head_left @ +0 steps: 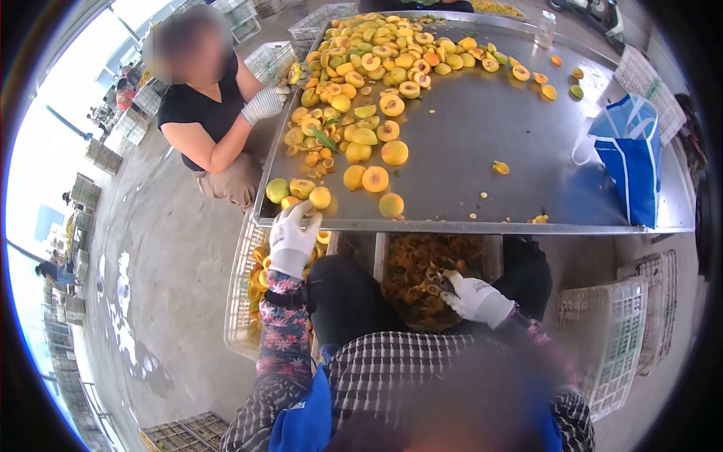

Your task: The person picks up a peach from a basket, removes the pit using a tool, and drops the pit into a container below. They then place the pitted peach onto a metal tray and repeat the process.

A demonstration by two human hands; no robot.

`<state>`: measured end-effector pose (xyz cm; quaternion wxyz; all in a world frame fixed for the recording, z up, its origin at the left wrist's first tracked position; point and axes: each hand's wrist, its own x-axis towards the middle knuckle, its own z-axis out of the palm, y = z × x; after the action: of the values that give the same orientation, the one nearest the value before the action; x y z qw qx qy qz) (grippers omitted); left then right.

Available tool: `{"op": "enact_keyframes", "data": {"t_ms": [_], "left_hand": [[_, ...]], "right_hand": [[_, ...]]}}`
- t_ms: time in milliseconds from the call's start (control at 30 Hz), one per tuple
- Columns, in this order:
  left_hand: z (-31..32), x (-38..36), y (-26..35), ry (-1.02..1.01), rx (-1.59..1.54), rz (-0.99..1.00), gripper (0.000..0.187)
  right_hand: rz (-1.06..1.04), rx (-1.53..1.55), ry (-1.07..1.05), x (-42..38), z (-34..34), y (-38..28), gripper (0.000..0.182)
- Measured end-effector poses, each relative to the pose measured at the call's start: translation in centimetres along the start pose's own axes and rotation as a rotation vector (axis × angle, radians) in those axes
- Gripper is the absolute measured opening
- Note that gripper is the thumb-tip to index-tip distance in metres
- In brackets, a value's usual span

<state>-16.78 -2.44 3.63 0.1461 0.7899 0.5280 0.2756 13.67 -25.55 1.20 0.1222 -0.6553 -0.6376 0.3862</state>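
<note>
My left hand [292, 245], in a white glove, is at the front left edge of the metal table [482, 166]. Its fingers are curled beside a yellow fruit half [320, 197]; what lies between them is too small to make out. Over a bin [494, 256] of brown pits and scraps [418, 275] is my gloved right hand [478, 300], its fingers pressed together around something small that I cannot identify. A large heap of halved yellow-green fruit [388, 56] covers the table's left and far side. Loose halves [375, 179] lie nearer the front edge.
A crate [239, 301] with fruit halves stands below the table's left corner. Another person [218, 113] in gloves works at the left side. A blue bag [629, 162] and a clear jar [544, 30] are on the table's right. White crates [602, 339] stand at lower right.
</note>
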Motion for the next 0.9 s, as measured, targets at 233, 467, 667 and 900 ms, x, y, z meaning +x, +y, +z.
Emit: {"op": "enact_keyframes", "data": {"t_ms": [233, 467, 667, 900], "left_hand": [[7.7, 7.9, 5.7, -0.120, 0.043, 0.374, 0.048], [9.6, 10.7, 5.7, -0.461, 0.135, 0.279, 0.046], [6.4, 6.5, 8.8, -0.440, -1.411, -0.259, 0.029], [4.2, 2.2, 13.7, -0.397, -2.061, -0.519, 0.033]], "right_hand": [[-0.066, 0.043, 0.040, 1.9, -0.7, -1.7, 0.034], [-0.018, 0.123, 0.001, 1.6, -1.5, -2.5, 0.035], [-0.202, 0.413, 0.292, 3.4, -4.0, -6.0, 0.032], [-0.414, 0.120, 0.625, 5.8, -5.2, -10.3, 0.017]]}}
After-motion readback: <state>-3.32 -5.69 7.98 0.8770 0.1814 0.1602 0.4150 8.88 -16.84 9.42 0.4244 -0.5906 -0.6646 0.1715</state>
